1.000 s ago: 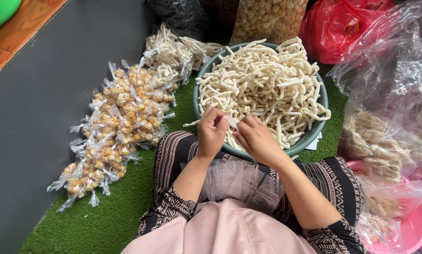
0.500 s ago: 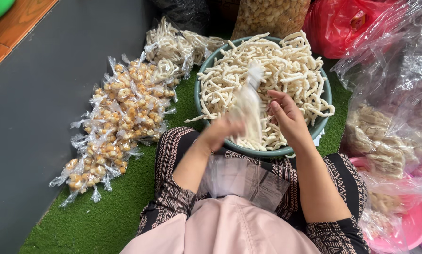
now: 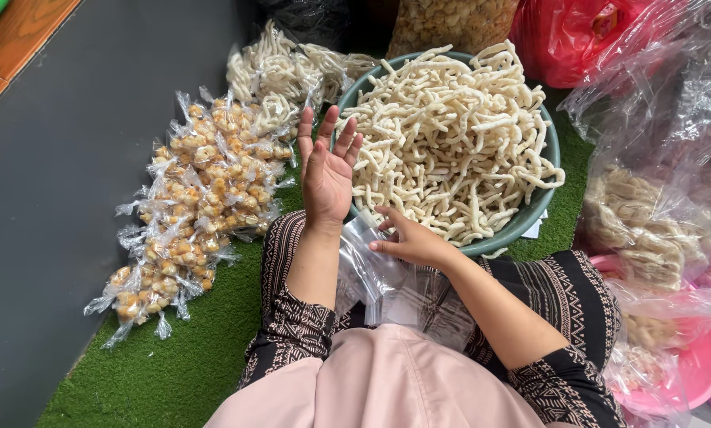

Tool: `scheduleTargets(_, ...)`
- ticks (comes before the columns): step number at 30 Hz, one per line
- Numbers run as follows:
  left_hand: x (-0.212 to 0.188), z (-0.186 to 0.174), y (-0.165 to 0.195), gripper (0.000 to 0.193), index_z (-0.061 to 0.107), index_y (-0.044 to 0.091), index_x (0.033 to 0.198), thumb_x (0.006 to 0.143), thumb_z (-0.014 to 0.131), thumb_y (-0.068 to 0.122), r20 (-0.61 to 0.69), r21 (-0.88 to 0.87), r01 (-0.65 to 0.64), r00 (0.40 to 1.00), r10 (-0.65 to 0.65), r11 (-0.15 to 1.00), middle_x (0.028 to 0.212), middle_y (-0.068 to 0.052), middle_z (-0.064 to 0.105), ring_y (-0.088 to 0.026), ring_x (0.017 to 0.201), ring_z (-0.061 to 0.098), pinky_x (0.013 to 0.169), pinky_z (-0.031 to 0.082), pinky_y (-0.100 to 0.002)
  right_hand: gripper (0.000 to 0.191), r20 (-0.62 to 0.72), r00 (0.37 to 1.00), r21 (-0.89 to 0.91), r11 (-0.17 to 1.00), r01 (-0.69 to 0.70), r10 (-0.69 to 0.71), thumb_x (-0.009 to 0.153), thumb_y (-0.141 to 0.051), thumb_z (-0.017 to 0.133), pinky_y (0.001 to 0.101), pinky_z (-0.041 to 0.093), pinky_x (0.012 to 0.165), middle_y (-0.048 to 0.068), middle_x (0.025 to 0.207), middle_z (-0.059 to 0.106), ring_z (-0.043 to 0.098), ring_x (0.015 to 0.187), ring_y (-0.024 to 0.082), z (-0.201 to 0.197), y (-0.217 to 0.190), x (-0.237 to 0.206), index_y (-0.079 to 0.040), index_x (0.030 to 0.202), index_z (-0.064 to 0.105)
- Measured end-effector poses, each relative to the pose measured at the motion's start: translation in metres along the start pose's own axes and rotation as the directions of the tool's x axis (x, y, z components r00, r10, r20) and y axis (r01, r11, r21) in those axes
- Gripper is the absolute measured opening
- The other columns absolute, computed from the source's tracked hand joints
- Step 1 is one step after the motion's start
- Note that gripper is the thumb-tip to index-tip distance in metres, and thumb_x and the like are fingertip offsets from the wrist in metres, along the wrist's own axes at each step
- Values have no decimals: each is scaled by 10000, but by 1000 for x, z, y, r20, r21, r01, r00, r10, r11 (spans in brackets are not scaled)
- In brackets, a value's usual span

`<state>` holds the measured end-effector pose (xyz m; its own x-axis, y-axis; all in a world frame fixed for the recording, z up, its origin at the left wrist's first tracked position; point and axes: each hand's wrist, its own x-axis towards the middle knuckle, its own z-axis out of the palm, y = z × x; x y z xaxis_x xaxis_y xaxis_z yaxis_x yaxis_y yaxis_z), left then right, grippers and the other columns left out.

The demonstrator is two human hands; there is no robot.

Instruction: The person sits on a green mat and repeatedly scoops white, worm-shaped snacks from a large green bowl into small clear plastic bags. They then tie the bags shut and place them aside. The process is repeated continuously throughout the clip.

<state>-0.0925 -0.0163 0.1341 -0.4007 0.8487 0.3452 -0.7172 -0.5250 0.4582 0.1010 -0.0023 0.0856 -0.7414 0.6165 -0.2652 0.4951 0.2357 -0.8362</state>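
Kneeling over a green basin (image 3: 547,202) of pale cracker sticks (image 3: 450,143), left hand (image 3: 327,170) raised, fingers spread, empty; right hand (image 3: 411,240) pinches clear plastic bags (image 3: 371,273).

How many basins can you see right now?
2: the green basin heaped with pale stick snacks ahead of the hands, and a pink basin at lower right, mostly under plastic bags. More may be hidden.

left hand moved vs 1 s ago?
Yes. The left hand has lifted away from the right hand, now open, fingers spread, beside the left rim of the round green basin of pale cracker sticks.
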Motion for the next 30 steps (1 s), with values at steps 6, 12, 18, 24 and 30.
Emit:
scheduleTargets(6,-1,-15,-2,715,285,140,1594,1023,693,278,37,-14,-16,999,16,1000,1447,-122,549,-258,1296,601,1170,476,-458,648,-125,983,-308,947,92,-136,809,-284,802,403,551,850,186,1233,655,698,1018,287,13,4,-3,-111,1387,566)
scheduleTargets(12,-5,-33,-18,611,391,55,1560,1075,722,223,55,425,80,992,-114,902,1301,-164,649,-285,1276,627,1231,459,-411,198,-330,933,-160,983,92,-142,869,-13,667,362,586,792,100,974,784,761,860,232,-1,22,12,-60,1018,789)
scheduleTargets(18,-24,-44,-51,823,423,133,1499,786,831,107,-80,869,370,760,-644,328,1083,-41,675,-171,1055,670,920,550,-329,43,-443,896,207,975,76,24,890,-46,753,246,618,757,47,934,787,732,827,101,-59,36,5,-73,922,757)
scheduleTargets(24,-38,-63,-81,616,545,68,1466,865,654,-10,86,775,367,746,-661,514,938,-66,758,-148,947,712,902,550,-291,94,-500,866,386,899,208,15,905,-23,769,233,531,628,44,831,714,641,712,81,-90,48,-8,-48,898,679)
scheduleTargets(30,-35,-57,-75,526,584,68,1379,870,700,3,103,812,400,617,-780,424,946,-76,763,-143,910,722,831,567,-285,108,-616,785,532,697,481,-72,1039,-96,702,219,481,562,11,787,635,565,649,71,-120,54,-25,-97,958,629)
